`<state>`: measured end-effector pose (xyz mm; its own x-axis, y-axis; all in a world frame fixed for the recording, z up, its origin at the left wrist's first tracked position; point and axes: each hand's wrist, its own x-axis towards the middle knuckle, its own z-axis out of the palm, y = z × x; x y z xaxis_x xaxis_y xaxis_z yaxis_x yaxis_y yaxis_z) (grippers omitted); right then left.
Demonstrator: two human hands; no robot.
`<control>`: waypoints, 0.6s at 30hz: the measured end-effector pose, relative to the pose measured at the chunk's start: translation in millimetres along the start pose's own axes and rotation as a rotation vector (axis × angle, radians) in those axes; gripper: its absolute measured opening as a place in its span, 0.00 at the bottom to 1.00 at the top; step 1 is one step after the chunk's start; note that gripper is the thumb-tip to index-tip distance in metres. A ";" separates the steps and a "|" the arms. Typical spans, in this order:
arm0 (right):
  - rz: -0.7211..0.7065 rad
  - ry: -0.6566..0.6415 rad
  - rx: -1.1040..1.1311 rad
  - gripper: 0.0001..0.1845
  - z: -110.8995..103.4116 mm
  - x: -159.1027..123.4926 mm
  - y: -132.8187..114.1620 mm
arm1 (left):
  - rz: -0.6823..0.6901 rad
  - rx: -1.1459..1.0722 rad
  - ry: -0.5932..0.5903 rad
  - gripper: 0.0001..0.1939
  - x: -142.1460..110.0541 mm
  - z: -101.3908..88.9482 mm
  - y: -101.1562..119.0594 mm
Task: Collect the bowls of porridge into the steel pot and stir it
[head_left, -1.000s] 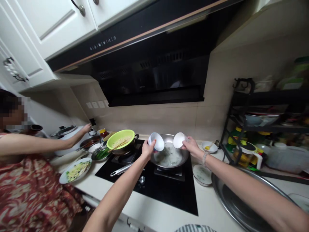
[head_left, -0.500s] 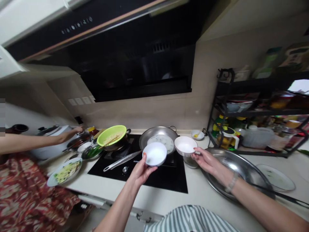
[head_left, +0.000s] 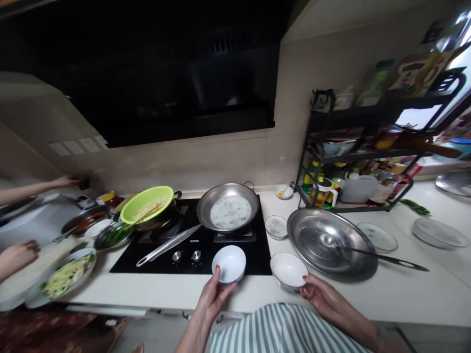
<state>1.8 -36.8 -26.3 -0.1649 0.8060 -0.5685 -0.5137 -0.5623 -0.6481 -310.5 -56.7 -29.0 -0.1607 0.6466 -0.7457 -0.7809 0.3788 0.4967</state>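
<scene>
My left hand (head_left: 212,298) grips the rim of a small white bowl (head_left: 230,264) with nothing in it, tilted a little over the front edge of the black stove. In my right hand (head_left: 322,297) is a second bowl (head_left: 289,269), white inside with a dark thin rim, low over the counter to the right of the stove. Behind them a steel wok (head_left: 235,208) holds whitish liquid with green bits. Just past the right bowl stands a filled bowl of similar liquid (head_left: 275,227).
A wide steel basin (head_left: 305,230) holds a ladle (head_left: 382,255). Filled bowls (head_left: 377,237) stand farther right, before a black spice rack (head_left: 349,208). On the left are a green colander (head_left: 128,203) of noodles, dishes of food (head_left: 66,274) and another person's hands (head_left: 18,257).
Both bowls have come down and toward me, away from the wok, still in my hands. My view has tilted down and turned right. The other person's arms have shifted.
</scene>
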 end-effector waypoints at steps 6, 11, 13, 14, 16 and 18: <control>-0.022 -0.016 -0.065 0.12 -2.6 7.9 9.8 | 0.012 -0.030 0.024 0.28 19.4 -15.4 -2.6; -0.086 -0.046 -0.085 0.10 2.5 18.7 -8.7 | -0.011 -0.096 0.074 0.29 22.0 -15.1 -3.6; -0.112 -0.060 -0.089 0.11 5.4 23.4 -21.9 | -0.030 -0.136 0.082 0.30 21.8 -9.8 -4.3; -0.122 -0.066 -0.093 0.11 7.0 25.3 -29.1 | -0.036 -0.156 0.084 0.31 22.3 -6.2 -4.6; -0.133 -0.075 -0.091 0.12 10.0 27.6 -43.6 | -0.027 -0.187 0.089 0.31 24.6 1.7 -5.1; -0.132 -0.084 -0.075 0.13 12.0 28.3 -57.3 | 0.001 -0.196 0.097 0.30 28.1 8.4 -6.3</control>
<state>16.4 20.4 0.8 -0.1718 0.8845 -0.4338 -0.4718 -0.4604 -0.7519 -305.0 -35.4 -49.3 -0.2116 0.5767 -0.7891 -0.8816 0.2359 0.4088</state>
